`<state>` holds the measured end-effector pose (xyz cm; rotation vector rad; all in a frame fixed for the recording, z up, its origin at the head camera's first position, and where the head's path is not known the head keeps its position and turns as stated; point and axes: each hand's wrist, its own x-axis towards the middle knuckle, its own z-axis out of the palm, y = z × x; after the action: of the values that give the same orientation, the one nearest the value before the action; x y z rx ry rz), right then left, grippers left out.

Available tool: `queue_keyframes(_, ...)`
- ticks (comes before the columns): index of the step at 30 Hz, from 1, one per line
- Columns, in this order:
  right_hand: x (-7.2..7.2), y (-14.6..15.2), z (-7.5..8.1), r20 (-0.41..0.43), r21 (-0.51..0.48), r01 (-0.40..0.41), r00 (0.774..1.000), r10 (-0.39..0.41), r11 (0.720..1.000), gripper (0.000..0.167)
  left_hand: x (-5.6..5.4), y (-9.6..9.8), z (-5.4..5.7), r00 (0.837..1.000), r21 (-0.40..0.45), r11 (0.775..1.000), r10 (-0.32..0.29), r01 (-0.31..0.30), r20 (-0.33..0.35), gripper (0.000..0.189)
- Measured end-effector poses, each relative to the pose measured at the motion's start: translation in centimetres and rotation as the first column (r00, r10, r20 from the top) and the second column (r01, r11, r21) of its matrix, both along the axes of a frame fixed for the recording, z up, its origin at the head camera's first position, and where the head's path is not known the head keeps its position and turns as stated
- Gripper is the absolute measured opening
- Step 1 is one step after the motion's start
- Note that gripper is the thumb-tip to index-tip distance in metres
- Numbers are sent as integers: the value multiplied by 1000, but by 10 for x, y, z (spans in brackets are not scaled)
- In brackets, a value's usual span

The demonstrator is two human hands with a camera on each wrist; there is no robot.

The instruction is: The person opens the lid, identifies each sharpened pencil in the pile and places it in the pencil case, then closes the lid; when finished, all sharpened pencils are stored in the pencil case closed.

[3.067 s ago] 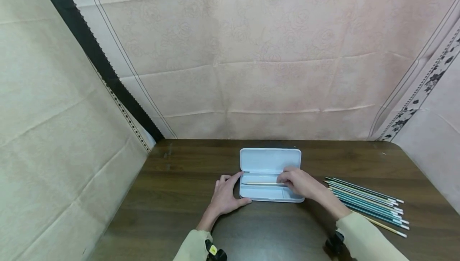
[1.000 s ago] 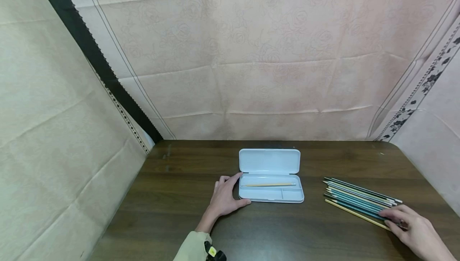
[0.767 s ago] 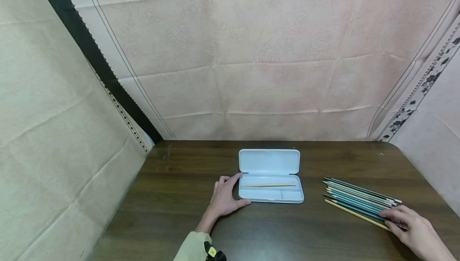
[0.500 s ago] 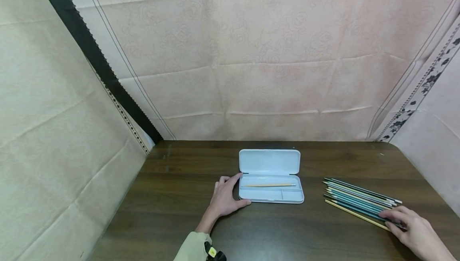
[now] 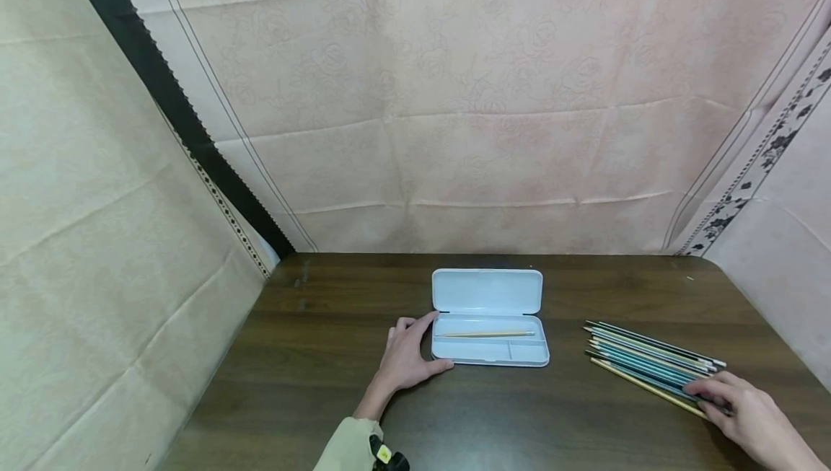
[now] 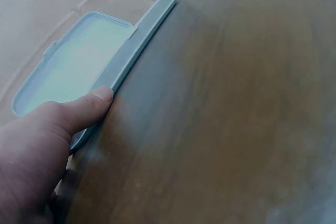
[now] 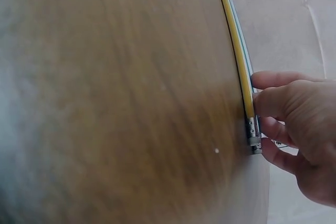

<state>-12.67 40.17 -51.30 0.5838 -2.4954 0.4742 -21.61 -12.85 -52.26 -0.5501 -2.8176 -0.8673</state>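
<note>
A light blue pencil case (image 5: pixel 490 350) lies with its lid (image 5: pixel 487 291) raised on the table. One pale yellow pencil (image 5: pixel 483 334) rests in its long rear compartment. My left hand (image 5: pixel 405 355) holds the case's left end, the thumb along the front edge, as the left wrist view also shows. To the right, several dark, teal and yellow pencils (image 5: pixel 639 350) lie side by side. Over their near right ends, my right hand (image 5: pixel 746 413) pinches at the eraser ends. A yellow pencil (image 7: pixel 239 56) touches its thumb in the right wrist view; the fingers partly hide the pencil ends.
The case and pencils lie on a dark brown wooden table (image 5: pixel 311 399). A pale patterned cloth (image 5: pixel 454 132) hangs behind the table's far edge, and further cloths hang at the left (image 5: pixel 97 240) and right (image 5: pixel 792 276).
My right hand has gone from inside the case to the pencils at the right, leaving a pencil in the case. The nearest yellow pencil has just shifted slightly toward the others. My left hand stays put.
</note>
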Motion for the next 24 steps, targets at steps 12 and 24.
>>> queue_keyframes(12, 0, 1, -1, 7, 59, -15, 1000, 14, 998, 45, 1, 0, -1, 1000, 8, 1000, 3, -3, 6, 89)
queue_keyframes(24, 0, -3, 2, 13, 65, 33, 999, -34, 997, 49, 1, 0, 0, 1000, 3, 1000, 1, -1, 10, 89)
